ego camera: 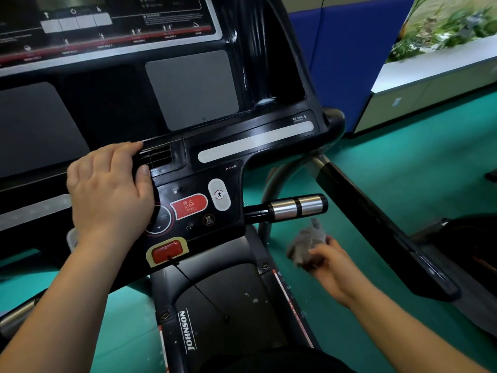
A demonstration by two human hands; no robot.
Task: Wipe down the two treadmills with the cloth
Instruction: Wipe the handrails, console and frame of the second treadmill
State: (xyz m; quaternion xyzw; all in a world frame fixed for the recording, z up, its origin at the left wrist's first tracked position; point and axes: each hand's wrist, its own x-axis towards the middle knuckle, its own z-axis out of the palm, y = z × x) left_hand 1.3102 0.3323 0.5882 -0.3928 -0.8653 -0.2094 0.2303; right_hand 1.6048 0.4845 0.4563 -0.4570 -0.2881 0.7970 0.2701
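Note:
A black treadmill console point(188, 92) fills the upper left, with a red STOP button point(188, 205) and a red safety key point(166, 251) near its lower edge. My left hand point(109, 189) rests flat on the console beside a small vent grille, fingers relaxed. Lower right, my right hand point(326, 265) grips a crumpled grey cloth point(306, 242), blurred, held in the air below the chrome-and-black pulse grip point(293, 208). The treadmill deck with the JOHNSON label point(188, 331) lies below. The black side handrail point(376, 219) runs down to the right.
Green floor point(403, 162) surrounds the machine. A blue padded wall point(349, 49) stands at the back right, next to a white planter ledge with greenery point(443, 36). A dark part of another machine point(470, 246) shows at the right edge.

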